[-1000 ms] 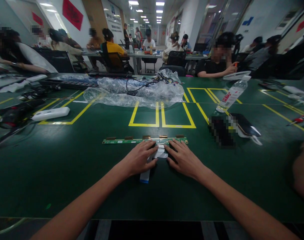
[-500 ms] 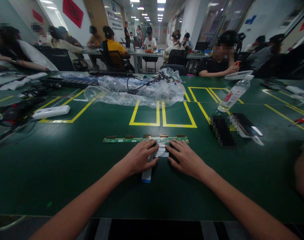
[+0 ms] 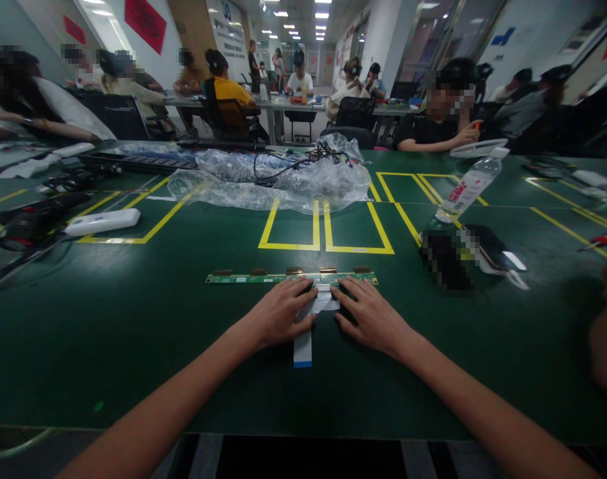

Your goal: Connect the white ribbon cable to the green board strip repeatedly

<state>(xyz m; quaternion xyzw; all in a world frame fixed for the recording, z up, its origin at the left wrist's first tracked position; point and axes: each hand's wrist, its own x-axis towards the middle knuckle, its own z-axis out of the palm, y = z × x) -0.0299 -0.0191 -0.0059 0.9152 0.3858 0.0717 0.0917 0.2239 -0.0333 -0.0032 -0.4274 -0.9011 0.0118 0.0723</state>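
A long, narrow green circuit board [image 3: 243, 279] lies crosswise on the table, with several brown tabs along its far edge. A white flat ribbon cable [image 3: 303, 346] runs from the board's middle toward me, folded near the board, and ends in a blue tip. My left hand [image 3: 286, 309] rests with fingers stretched over the board's near edge, its thumb beside the cable. On the other side of the cable my right hand [image 3: 367, 313] lies with fingers spread, the fingertips on the board. The fingers partly hide the joint between cable and board.
Beyond the board, yellow tape [image 3: 288, 247] marks rectangles on the green table [image 3: 133, 346]. Crumpled clear plastic wrap [image 3: 283, 186] with black cables lies farther back. A bottle [image 3: 470, 186] and a phone [image 3: 492, 247] are at right; a white device [image 3: 104, 223] is at left. Other people sit around.
The ribbon cable's blue end has swung a little to the right and now points more straight toward me. Both hands have stayed almost in place.
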